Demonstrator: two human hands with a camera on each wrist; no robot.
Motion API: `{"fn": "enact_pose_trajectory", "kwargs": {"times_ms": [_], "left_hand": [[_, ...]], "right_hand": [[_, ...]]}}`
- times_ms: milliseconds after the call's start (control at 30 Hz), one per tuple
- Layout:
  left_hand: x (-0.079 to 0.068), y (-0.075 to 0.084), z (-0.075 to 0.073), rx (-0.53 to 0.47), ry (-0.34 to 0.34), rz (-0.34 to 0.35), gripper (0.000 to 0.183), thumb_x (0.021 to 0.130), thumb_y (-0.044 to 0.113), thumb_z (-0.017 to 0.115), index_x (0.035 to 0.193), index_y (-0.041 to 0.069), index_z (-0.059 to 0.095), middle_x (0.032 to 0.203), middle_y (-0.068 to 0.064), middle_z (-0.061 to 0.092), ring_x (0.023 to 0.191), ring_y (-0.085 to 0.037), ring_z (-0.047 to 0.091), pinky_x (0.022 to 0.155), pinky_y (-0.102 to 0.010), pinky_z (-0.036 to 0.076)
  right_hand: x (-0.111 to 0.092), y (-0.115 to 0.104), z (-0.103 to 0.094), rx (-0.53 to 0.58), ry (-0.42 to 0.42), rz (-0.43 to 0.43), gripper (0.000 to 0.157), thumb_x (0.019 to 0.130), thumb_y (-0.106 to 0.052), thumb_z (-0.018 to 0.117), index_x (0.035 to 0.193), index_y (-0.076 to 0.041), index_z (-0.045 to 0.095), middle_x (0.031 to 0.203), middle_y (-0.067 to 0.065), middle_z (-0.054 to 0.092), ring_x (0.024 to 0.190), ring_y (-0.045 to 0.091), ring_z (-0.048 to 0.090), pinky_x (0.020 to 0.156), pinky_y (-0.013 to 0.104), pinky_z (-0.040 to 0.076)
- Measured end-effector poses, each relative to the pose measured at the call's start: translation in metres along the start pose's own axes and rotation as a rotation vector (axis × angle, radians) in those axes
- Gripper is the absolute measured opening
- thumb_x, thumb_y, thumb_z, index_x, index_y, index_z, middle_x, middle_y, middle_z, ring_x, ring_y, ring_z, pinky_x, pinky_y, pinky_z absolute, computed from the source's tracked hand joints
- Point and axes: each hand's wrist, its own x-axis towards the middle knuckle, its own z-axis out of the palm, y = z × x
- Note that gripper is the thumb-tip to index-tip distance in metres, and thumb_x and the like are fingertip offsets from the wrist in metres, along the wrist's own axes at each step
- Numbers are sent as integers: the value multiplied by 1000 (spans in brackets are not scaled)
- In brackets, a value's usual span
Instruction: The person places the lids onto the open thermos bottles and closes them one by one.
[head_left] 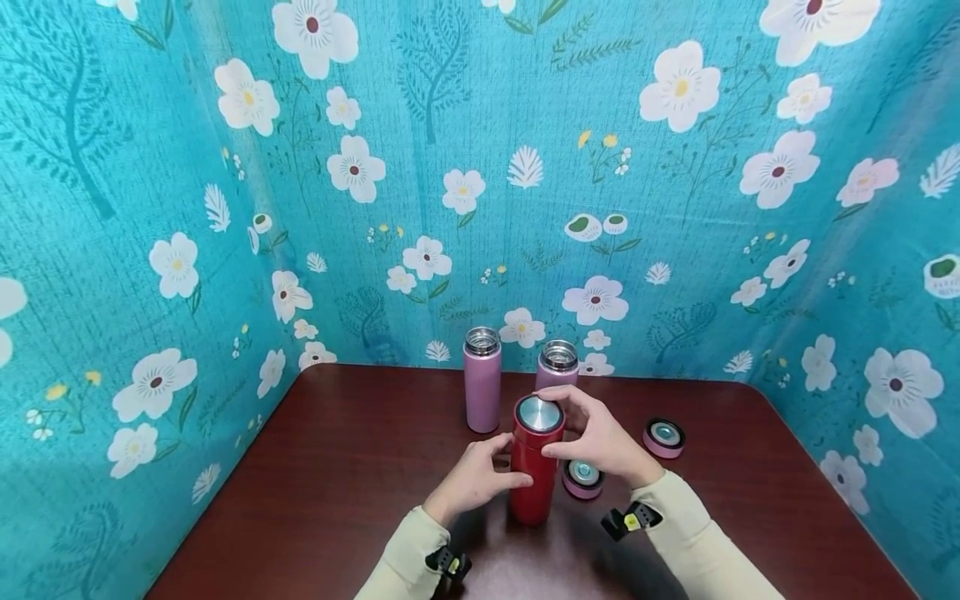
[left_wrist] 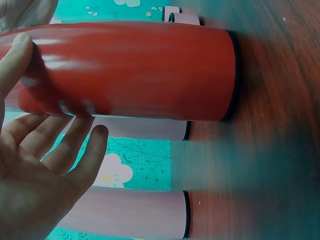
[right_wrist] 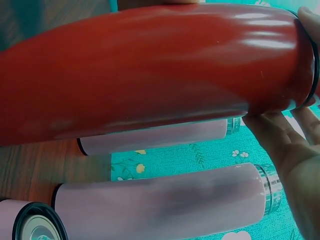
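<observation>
A red thermos bottle (head_left: 531, 479) stands upright at the middle of the table, its lid (head_left: 540, 414) topped with a silver disc. Low on its body, my left hand (head_left: 472, 479) grips it, with the thumb in front and the fingers behind. My right hand (head_left: 592, 429) holds the lid end from the right, fingers (right_wrist: 270, 132) curled around near the black ring. Behind the red one are two pink thermos bottles, one on the left (head_left: 482, 387) and one on the right (head_left: 557, 367), both uncapped with bare metal necks.
One pink lid (head_left: 583, 479) lies inner side up just right of the red bottle, partly below my right hand. Another pink lid (head_left: 664, 438) lies farther right. The dark wood table (head_left: 337, 467) meets a blue flowered cloth (head_left: 420, 167) at the back and sides.
</observation>
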Motion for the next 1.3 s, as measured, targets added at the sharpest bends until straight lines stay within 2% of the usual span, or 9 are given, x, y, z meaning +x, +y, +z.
{"fn": "enact_pose_trajectory", "kwargs": {"times_ms": [100,267,433,633,733,933,1067,1200,1300], "left_hand": [[4,-14,3,7,3,-8,47,74,27,70,117,16,53,104,6,59,92,-13,57,78,-32,47],[10,-30,5,14,12,-14,46,74,32,70,116,23,53,104,8,58,94,-13,56,76,-30,48],[11,-31,6,13,6,-28,48,74,35,69,117,24,52,106,8,58,95,-15,56,78,-31,47],[11,-33,7,23,15,-16,48,73,36,69,117,25,52,105,10,58,95,-14,56,79,-34,47],[11,-33,8,22,17,-22,48,73,36,69,117,26,52,105,11,57,96,-15,56,80,-35,47],[10,-31,9,21,7,-15,47,73,35,69,116,23,53,105,8,58,95,-15,56,80,-37,46],[11,-31,9,16,-1,-22,47,72,36,70,115,24,53,104,10,58,94,-13,56,79,-35,47],[11,-31,6,4,-6,-39,49,71,35,71,116,28,51,105,11,56,94,-11,54,77,-30,48],[11,-33,5,-8,-27,-23,49,72,33,71,116,29,49,107,12,55,95,-8,53,76,-27,47]], "right_hand": [[0,-1,0,-8,-11,7,60,72,-4,71,124,-8,41,114,11,52,99,26,54,74,42,48],[2,-2,-4,-9,-84,-48,65,75,-1,66,131,-8,36,124,10,46,107,26,49,78,44,46],[4,2,-8,-10,-141,-89,66,77,2,62,135,-10,32,130,12,40,112,25,45,81,42,45],[5,18,-12,-21,-91,-17,65,76,-6,67,132,-17,38,120,7,50,107,23,50,79,37,47],[6,22,-13,-34,-75,-7,64,75,-9,69,131,-17,39,118,6,51,105,22,51,78,35,47],[2,11,-10,-17,-43,2,62,73,-4,69,128,-8,41,115,9,53,104,25,52,78,40,47],[0,1,-7,-29,-32,-6,63,74,-4,68,129,-4,38,116,11,52,104,25,52,78,37,47],[2,0,-5,-13,-58,-17,66,75,-3,67,132,-7,35,120,11,49,107,25,50,79,38,47],[3,8,-7,-8,-83,-14,68,75,-5,68,133,-14,35,121,9,48,107,24,49,79,38,47]]}}
